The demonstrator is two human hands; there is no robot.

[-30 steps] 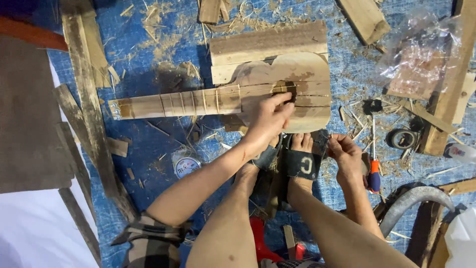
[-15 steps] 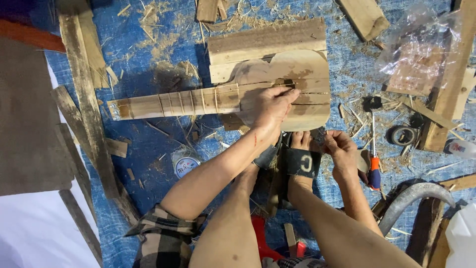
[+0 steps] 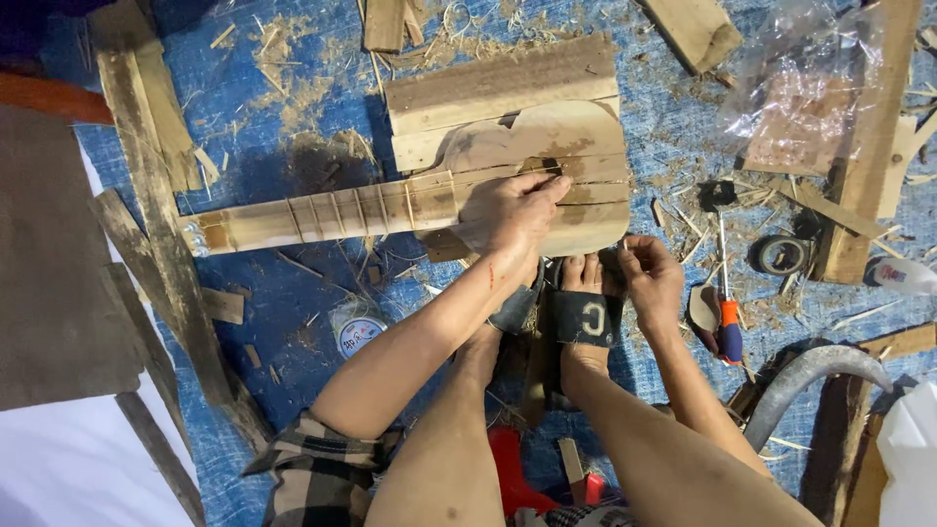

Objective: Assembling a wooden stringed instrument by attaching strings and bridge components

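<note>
The left hand [image 3: 509, 210] presses flat, fingers spread, on the wooden guitar [image 3: 429, 190] lying on the blue tarp [image 3: 293, 293]. The right hand [image 3: 652, 281] pinches something too small to tell.

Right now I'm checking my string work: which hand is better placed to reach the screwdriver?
Probably the right hand: it sits beside the orange-and-blue screwdriver, while the left hand rests on the wooden guitar body, farther away.

Blue tarp [image 3: 293, 322] over ground, littered with wood shavings [image 3: 293, 88]; bright daylight, hard shadows.
</note>
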